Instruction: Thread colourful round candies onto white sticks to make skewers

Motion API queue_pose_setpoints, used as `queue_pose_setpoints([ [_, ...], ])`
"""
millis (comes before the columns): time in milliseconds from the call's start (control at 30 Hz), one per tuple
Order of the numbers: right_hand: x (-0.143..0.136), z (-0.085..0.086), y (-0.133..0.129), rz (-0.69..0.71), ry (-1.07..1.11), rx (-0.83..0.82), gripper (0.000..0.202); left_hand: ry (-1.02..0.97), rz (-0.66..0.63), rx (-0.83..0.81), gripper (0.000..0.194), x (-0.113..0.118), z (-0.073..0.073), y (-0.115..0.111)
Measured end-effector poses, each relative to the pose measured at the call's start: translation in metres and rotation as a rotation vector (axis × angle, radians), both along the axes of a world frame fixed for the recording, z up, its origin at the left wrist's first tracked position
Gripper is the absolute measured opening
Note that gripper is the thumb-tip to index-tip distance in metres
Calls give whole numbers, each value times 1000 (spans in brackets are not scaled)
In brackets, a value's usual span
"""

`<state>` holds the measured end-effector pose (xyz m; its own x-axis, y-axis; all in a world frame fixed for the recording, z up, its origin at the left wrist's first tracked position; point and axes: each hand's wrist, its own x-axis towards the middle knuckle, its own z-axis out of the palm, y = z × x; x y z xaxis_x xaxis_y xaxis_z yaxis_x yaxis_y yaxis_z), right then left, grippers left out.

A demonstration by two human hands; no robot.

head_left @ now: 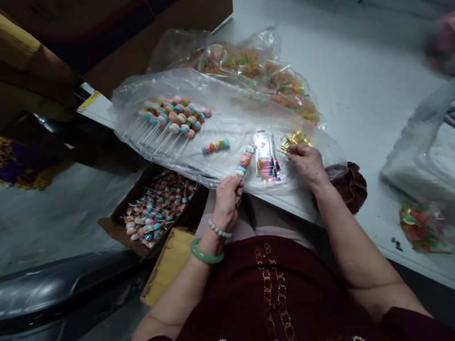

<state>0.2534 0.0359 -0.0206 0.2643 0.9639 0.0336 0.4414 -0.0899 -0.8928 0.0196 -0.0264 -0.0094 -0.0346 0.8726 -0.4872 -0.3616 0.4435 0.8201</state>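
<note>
My left hand (227, 200), wearing a bead bracelet and a green bangle, is closed around the lower end of a marshmallow skewer (245, 160). The skewer's colourful pieces point up and away from me. Fingertips of my right hand (308, 164) pinch a thin gold twist tie at the edge of a small pile of gold twist ties (299, 137). Between the hands lie clear printed packets (265, 150) with pink, red and blue marks. Farther left, a short row of marshmallows (215, 146) lies on the plastic sheet (239, 111), near a heap of marshmallow skewers (178, 115).
Bags of orange-green sweets (245, 61) lie behind the sheet. A carton of skewers (159, 207) stands below the table's left edge. A large cardboard box (170, 24) and a person's yellow sleeve (12, 37) are at upper left. Plastic bags (443, 142) lie right.
</note>
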Motion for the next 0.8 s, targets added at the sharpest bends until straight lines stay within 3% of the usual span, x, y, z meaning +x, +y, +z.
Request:
queue_pose_setpoints([
  [200, 10, 2, -11, -54, -41, 1, 22, -42, -47, -5, 33, -2, -2, 0],
  [367, 10, 9, -22, -124, -478, 136, 18, -56, -69, -12, 30, 0, 1, -1],
  [433, 3, 14, -28, -148, -553, 170, 19, -52, -65, -15, 29, 1, 1, -2],
  [600, -22, 25, -40, -49, -337, 125, 20, -46, -31, -9, 30, -2, -2, -2],
  [700, -22, 23, -36, -25, -518, 133, 22, -53, -13, -11, 31, -5, -3, -2],
  [800, -13, 14, -27, 40, -738, 18, 24, -62, 1, -3, 31, -6, -3, -4],
])
